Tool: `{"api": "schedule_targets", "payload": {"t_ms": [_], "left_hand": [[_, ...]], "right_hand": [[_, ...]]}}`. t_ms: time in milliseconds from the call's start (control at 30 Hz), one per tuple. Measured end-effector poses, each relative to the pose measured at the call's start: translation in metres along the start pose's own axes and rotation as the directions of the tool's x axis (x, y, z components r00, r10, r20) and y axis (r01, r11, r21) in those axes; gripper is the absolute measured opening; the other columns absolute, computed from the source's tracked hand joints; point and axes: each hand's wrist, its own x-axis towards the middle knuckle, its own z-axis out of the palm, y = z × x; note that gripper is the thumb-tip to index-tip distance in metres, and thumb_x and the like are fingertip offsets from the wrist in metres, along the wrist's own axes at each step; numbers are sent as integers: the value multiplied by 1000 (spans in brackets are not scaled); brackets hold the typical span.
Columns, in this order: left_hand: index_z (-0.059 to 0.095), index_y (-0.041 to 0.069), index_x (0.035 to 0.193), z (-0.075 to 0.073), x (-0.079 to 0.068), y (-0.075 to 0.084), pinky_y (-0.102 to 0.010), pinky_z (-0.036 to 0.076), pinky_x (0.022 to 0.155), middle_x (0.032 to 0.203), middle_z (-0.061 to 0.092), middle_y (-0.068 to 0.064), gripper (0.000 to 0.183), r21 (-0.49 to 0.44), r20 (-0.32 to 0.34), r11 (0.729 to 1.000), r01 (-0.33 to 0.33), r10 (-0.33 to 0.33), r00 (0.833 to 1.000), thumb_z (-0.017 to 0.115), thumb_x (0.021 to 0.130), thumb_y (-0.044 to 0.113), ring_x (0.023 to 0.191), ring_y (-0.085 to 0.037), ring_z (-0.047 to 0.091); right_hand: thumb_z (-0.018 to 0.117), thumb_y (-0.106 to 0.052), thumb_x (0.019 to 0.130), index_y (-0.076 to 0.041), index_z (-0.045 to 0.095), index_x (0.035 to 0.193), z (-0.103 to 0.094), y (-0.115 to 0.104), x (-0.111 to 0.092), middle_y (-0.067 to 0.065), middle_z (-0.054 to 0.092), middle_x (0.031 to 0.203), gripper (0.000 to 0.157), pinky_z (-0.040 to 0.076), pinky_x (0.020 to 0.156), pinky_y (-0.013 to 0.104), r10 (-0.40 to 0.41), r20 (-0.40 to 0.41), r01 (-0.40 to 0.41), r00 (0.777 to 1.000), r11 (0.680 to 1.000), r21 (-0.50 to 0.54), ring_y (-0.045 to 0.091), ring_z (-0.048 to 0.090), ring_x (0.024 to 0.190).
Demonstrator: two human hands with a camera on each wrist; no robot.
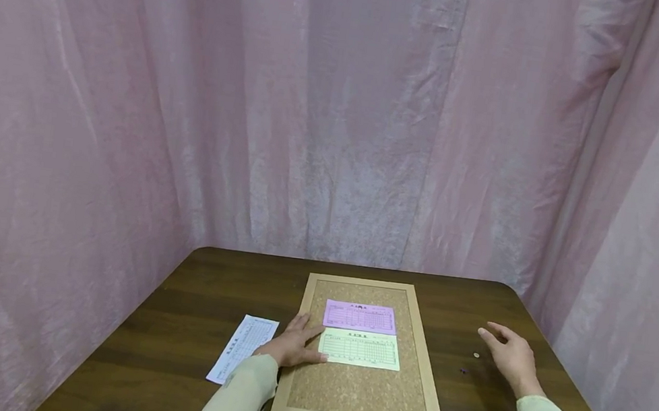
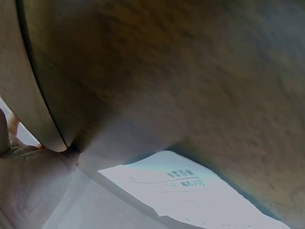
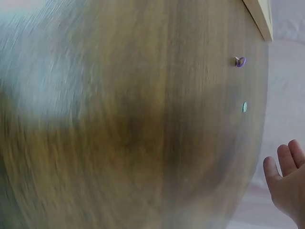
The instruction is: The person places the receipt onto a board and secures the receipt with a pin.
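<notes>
A wood-framed cork board point(image 1: 360, 392) lies on the table. On its cork are a purple printed slip point(image 1: 360, 317) and, just below, a pale green printed slip point(image 1: 359, 349). A small dark spot, perhaps a tack, shows at the purple slip's top edge. My left hand point(image 1: 293, 346) rests on the board's left side with spread fingers, thumb at the green slip's left edge. Above the table at right, my right hand point(image 1: 509, 356) hovers, fingers loosely extended. Near it lie a purple thumbtack point(image 3: 240, 61) and a pale round tack point(image 3: 245, 107).
A white printed slip point(image 1: 244, 349) lies left of the board, beside my left forearm. The brown wooden table point(image 1: 223, 281) has rounded far corners. Pink curtains point(image 1: 368, 135) hang behind it and at both sides.
</notes>
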Motion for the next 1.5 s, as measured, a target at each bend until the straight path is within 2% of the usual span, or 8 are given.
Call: {"api": "schedule_targets", "payload": {"t_ms": [200,400,633,800,1000,1167,1500], "left_hand": [[45,16,151,1,-2,0,-63,21,113,163,12,-21,77,2,0,1000,9,-9,1000,76,86,44,150,-39,4],[45,15,151,-1,-2,4,-63,20,113,163,12,-22,77,-2,6,1000,-2,2,1000,76,86,44,150,-39,4],[45,16,151,-1,0,0,-63,20,113,163,12,-22,78,2,7,1000,-1,0,1000,76,86,45,150,-39,3],[44,17,152,-1,1,-1,-62,19,113,163,11,-22,78,2,13,1000,6,-6,1000,75,86,46,150,-38,2],[43,17,152,-2,0,2,-62,19,114,163,11,-22,78,4,18,1000,14,-14,1000,75,86,46,150,-39,3],[43,16,152,-5,-1,5,-62,18,114,163,10,-22,79,10,20,1000,15,-15,1000,75,87,46,150,-39,3],[43,16,152,-5,-4,7,-62,19,113,163,10,-23,78,4,26,1000,19,-19,999,75,87,45,150,-39,3]], "right_hand": [[53,-49,100,6,48,142,3,12,-1,31,47,142,70,38,102,56,146,-48,-138,988,980,140,47,44,129],[58,-42,99,7,50,140,5,18,-2,30,46,143,65,36,104,55,190,-33,-183,981,969,165,47,42,130],[60,-35,99,9,51,137,12,23,-1,32,43,144,59,32,106,57,185,11,-183,983,965,188,49,38,132],[61,-33,99,9,53,136,19,29,-1,32,44,143,56,35,104,57,170,27,-172,985,968,182,50,39,131],[65,-28,97,9,62,125,24,37,-2,32,52,136,47,35,102,58,106,2,-106,994,989,104,50,43,127],[65,-24,97,10,65,119,26,37,-2,35,47,138,41,29,106,60,56,0,-56,998,997,47,52,38,129],[65,-18,94,7,70,110,32,32,-2,35,46,138,31,28,105,62,61,-43,-62,997,998,-19,53,38,130]]}}
